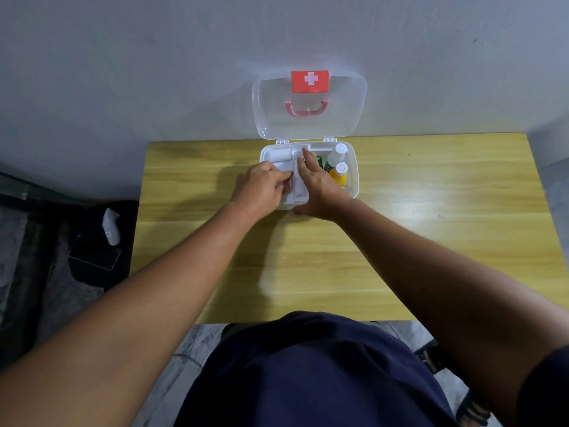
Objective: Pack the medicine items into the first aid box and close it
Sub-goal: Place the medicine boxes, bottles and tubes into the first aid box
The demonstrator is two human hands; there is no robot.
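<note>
The white first aid box (353, 167) stands open at the far edge of the wooden table (431, 211), its clear lid (309, 118) leaning back against the wall. Inside on the right lie a white bottle (335, 155) and an orange bottle (338, 175), with a green item (319, 160) beside them. A white roll (278, 154) sits in the back left corner. My left hand (261, 188) pinches a small white and red packet (288, 181) in the left side of the box. My right hand (314, 183) lies with straight fingers on a white box (299, 189) in the middle.
Left of the table, on a dark surface, lie a phone (94, 252) and a small white object (111, 226). A grey wall rises right behind the box.
</note>
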